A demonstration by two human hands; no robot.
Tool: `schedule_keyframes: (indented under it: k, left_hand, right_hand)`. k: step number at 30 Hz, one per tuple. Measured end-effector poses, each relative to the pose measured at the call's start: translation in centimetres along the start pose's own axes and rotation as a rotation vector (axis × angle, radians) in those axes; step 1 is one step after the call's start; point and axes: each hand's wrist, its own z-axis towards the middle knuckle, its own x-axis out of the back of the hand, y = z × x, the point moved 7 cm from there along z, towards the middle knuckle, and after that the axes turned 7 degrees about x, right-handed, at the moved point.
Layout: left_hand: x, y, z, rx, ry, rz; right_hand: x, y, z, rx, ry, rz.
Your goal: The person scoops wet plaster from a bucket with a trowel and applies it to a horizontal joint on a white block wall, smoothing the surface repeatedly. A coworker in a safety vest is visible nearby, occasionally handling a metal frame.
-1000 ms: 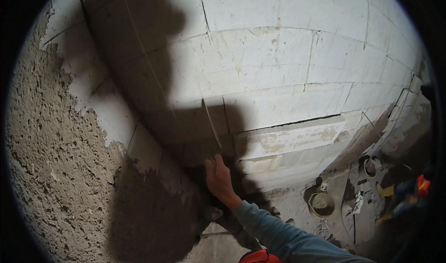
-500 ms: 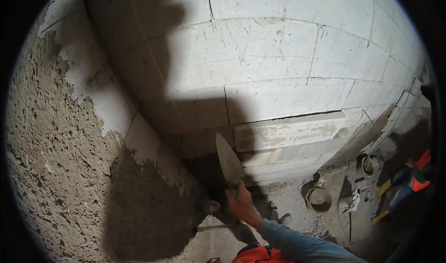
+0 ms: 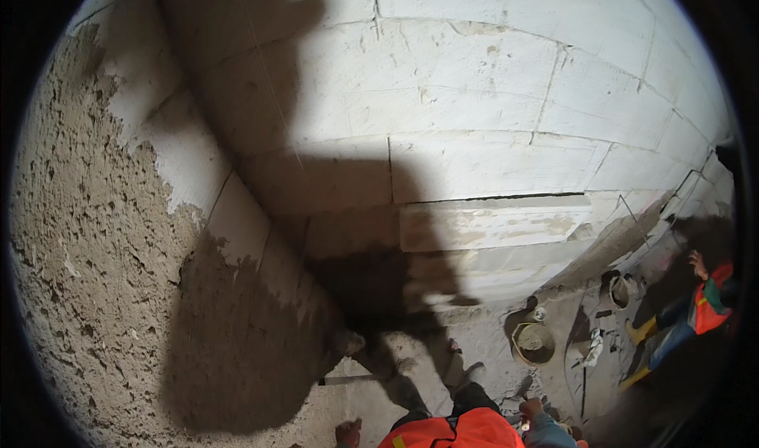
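My right hand (image 3: 531, 413) is low at the bottom edge beside my orange vest (image 3: 431, 434), its fingers curled round something I cannot make out. My left hand (image 3: 348, 434) shows partly at the bottom edge on the other side, too dark and small to read its fingers. Ahead stands a pale block wall (image 3: 474, 84) with a dark open joint above a smeared block (image 3: 490, 226). On the left a wall of rough grey render (image 3: 95, 274) meets it at a shadowed corner. The trowel is not distinguishable now.
At the right, a co-worker (image 3: 708, 306) in an orange vest and yellow boots is on the dusty floor (image 3: 482, 345), a hand raised. A bucket of grey material (image 3: 534, 342) and a second bucket (image 3: 619, 290) stand along the wall's foot, with scattered debris.
My right hand has moved down from the wall to the bottom edge, taking the trowel out of clear view. My left hand shows lower left. The co-worker's hand is now raised.
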Motion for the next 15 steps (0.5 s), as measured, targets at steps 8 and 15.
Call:
schedule_keyframes:
  k: [8,15]
  left_hand:
    - [6.0,41.0,-21.2,-0.64,-0.34,-0.802]
    - [13.0,52.8,-43.3,-1.334,-0.598,-0.842]
  right_hand:
    - [-3.3,8.2,-0.3,0.496,0.04,-0.377]
    - [-0.4,2.4,2.8,0.537,0.429,0.241]
